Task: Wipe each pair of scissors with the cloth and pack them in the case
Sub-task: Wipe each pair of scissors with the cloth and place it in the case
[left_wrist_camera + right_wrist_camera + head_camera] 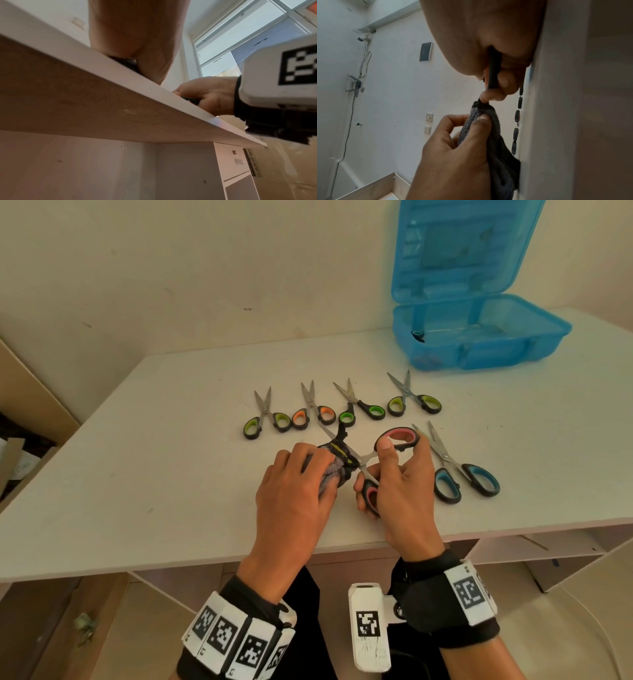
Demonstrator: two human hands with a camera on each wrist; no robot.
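Both wrists wear black fabric cuffs (445, 607) carrying white blocks printed with black square-pattern markers (236, 638); a white camera housing (368, 628) juts from the right cuff.

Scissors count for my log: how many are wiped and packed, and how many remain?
None shows in the open blue case, though its walls hide part of the inside. In hand: the left hand wraps the cloth around the pink scissors, held by the right hand. Left: four small scissors and the blue scissors on the table.
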